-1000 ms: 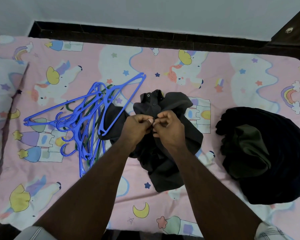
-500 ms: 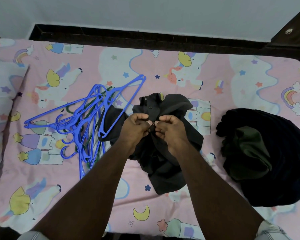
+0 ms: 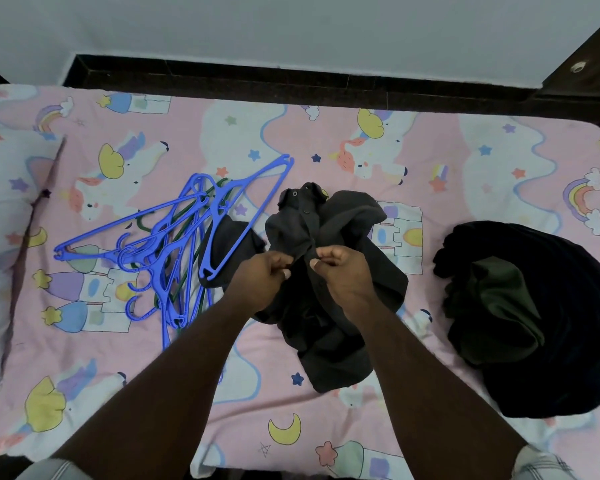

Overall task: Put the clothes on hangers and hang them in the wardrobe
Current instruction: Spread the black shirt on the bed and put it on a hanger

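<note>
A dark grey buttoned shirt (image 3: 354,230) lies crumpled in the middle of the bed, collar toward the wall. My left hand (image 3: 262,278) and my right hand (image 3: 343,270) both pinch its button placket, fingertips a short gap apart. A heap of several blue hangers (image 3: 174,251), with a green one among them, lies just left of the shirt; one blue hanger overlaps the shirt's left sleeve. The wardrobe is not in view.
A pile of black and dark green clothes (image 3: 520,306) sits on the right of the bed. The pink unicorn-print sheet (image 3: 326,140) covers the mattress; a pillow (image 3: 4,237) lies at the left edge. A dark bed frame (image 3: 291,81) runs along the grey wall.
My hands have drawn slightly apart along the placket, and the shirt front has shifted a little between them. The hangers and the dark pile have not moved.
</note>
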Tool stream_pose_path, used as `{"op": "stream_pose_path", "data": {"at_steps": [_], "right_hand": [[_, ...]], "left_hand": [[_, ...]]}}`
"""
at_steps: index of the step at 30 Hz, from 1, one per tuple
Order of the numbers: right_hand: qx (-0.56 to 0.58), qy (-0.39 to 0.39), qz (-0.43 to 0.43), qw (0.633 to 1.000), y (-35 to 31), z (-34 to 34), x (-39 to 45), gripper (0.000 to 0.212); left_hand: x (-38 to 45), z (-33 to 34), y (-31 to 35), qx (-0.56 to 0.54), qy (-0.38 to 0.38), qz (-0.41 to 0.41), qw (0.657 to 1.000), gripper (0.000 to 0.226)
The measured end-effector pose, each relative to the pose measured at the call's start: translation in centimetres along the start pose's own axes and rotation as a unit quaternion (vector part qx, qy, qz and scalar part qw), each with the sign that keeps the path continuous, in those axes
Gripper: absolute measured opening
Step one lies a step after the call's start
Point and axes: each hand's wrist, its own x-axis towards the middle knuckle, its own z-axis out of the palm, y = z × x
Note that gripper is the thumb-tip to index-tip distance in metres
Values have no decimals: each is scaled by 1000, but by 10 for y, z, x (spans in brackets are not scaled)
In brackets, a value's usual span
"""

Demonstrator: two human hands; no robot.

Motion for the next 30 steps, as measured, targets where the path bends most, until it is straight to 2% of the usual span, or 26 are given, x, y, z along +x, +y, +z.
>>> {"op": "stream_pose_path", "data": {"at_steps": [4,8,11,12,14,16,19,23,27,30], "right_hand": [[11,-26,24,999,3,3,-1,32],[10,-41,8,999,6,2,-4,32],[-201,-82,-11,976,15,-4,-13,12],[-259,-89,-16,962,19,-5,-17,14],[-285,-91,-17,954,26,-5,-26,25],[-237,-72,-16,969,21,0,-33,13],[-138,-38,10,990,5,12,-37,19],[-46,-27,33,998,-12,20,-42,11],[51,-47,87,994,-29,17,-50,13],[107,-74,130,983,-40,12,-56,15]], "left_hand": [[2,6,-1,55,19,7,998,35],[2,8,-9,84,20,1,996,11],[-6,8,-9,68,38,-5,997,8],[-10,8,-9,60,40,-7,997,7],[-17,9,-9,28,42,-22,998,2],[-24,12,-9,-30,47,-45,997,7],[-35,13,-1,-158,58,-66,983,11],[-44,3,9,-347,51,-119,929,21],[-48,-4,15,-360,43,-111,925,18],[-49,-9,21,-304,71,-94,945,15]]}}
